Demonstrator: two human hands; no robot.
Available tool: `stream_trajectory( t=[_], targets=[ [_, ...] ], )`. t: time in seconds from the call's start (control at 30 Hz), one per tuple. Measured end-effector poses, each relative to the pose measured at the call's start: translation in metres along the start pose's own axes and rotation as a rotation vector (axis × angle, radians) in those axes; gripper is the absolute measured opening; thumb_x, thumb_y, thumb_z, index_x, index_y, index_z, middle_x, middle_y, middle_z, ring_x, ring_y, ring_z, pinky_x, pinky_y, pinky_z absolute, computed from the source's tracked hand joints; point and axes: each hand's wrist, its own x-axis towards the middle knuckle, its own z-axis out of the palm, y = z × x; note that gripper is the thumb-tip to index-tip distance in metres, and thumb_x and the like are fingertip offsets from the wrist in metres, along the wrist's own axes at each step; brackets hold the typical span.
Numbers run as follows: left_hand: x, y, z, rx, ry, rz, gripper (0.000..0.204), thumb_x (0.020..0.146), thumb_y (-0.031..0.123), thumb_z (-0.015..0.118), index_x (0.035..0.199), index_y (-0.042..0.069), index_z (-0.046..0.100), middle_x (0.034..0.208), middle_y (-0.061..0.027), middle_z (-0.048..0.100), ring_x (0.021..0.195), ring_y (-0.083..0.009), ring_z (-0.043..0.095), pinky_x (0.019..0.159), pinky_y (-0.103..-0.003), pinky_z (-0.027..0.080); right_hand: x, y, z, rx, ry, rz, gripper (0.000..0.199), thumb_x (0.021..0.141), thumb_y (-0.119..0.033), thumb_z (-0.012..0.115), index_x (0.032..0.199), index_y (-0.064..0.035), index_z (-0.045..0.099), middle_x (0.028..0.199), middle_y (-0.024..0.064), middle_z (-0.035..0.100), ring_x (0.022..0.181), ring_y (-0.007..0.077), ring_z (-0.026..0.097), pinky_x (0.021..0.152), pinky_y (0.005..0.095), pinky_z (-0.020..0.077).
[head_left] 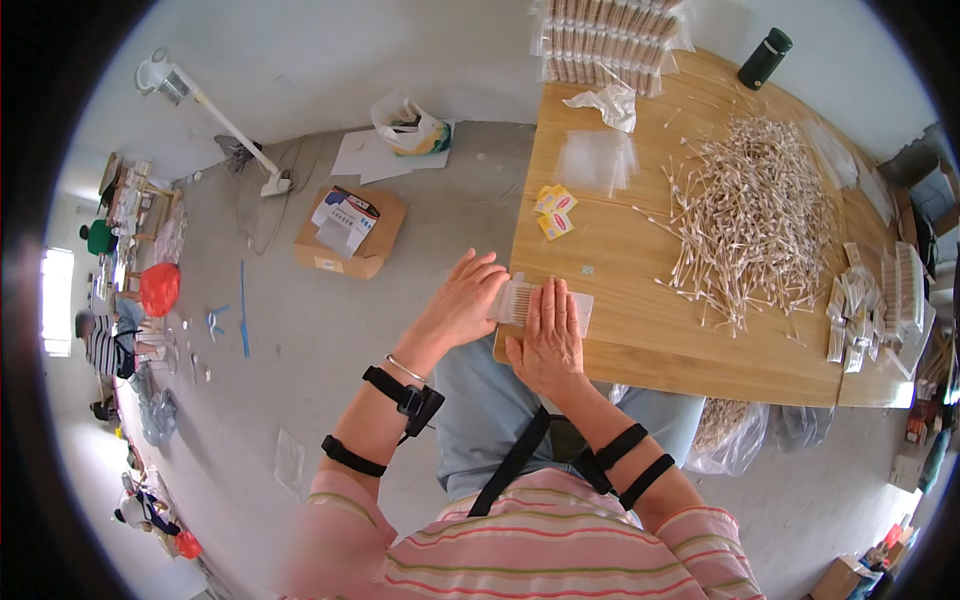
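Both hands press flat on a clear packet of cotton swabs (545, 305) at the wooden surface's (640, 330) near-left edge, left hand (465, 298) and right hand (548, 335) side by side. Loose swabs (750, 215) heap centre-right; a cardboard box (350, 235) sits on the grey floor (300, 340), upper left.

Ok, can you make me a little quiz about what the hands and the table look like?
1. True or false: the right hand lies flat on a small clear packet of swabs.
2. Which hand is at the packet's left end? A) left hand B) neither
3. What lies in a big loose heap on the wooden table?

Key: 1 true. 2 A. 3 cotton swabs.
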Motion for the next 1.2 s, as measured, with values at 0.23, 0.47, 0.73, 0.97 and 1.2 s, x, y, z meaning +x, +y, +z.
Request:
stream_trajectory(
  t=[0.23,0.47,0.73,0.97,1.2],
  targets=[
    [-0.003,-0.007,0.008,-0.054,-0.010,0.013,0.064,0.067,0.012,0.075,0.126,0.004,0.050,0.131,-0.0108,0.052,0.133,-0.0254,0.039,0.119,-0.044,0.018,0.009,-0.013,0.013,-0.034,0.036,-0.002,0.079,0.085,-0.038,0.048,0.140,0.0138,0.027,0.150,0.0309,0.020,0.143,0.0425,0.013,0.118,0.0490,0.0094],
    [-0.010,-0.014,0.002,-0.163,0.101,-0.119,0.071,0.072,0.018,0.074,0.135,0.006,0.045,0.138,-0.0116,0.047,0.137,-0.0275,0.034,0.118,-0.042,0.019,0.013,-0.025,0.017,-0.002,0.040,-0.017,0.083,0.084,-0.038,0.051,0.141,0.0149,0.021,0.150,0.0328,0.018,0.142,0.0460,0.012,0.117,0.0509,0.0083],
    [-0.028,-0.049,0.045,-1.310,0.234,-0.725,0.047,0.095,0.037,0.057,0.121,-0.001,0.055,0.112,-0.0074,0.062,0.104,-0.0144,0.057,0.088,-0.029,0.047,0.019,-0.037,0.020,0.052,-0.010,0.046,0.088,0.085,-0.039,0.053,0.142,0.0151,0.014,0.151,0.0344,0.013,0.143,0.0466,0.005,0.117,0.0505,0.0038],
    [-0.018,-0.025,0.037,-1.292,0.161,-0.713,0.041,0.094,0.039,0.059,0.101,-0.001,0.067,0.087,-0.0015,0.065,0.079,-0.0079,0.057,0.067,-0.025,0.047,0.021,-0.042,0.024,0.035,0.000,0.040,0.089,0.084,-0.038,0.055,0.142,0.0150,0.014,0.150,0.0349,0.012,0.143,0.0468,0.005,0.117,0.0508,0.0038],
    [-0.011,-0.017,0.044,-1.231,0.300,-0.736,0.031,0.094,0.030,0.061,0.087,0.001,0.068,0.075,0.0008,0.062,0.068,-0.0051,0.050,0.058,-0.025,0.042,0.022,-0.045,0.026,0.065,0.027,0.008,0.088,0.081,-0.036,0.057,0.142,0.0141,0.016,0.150,0.0357,0.013,0.143,0.0483,0.006,0.117,0.0524,0.0048]
  ],
)
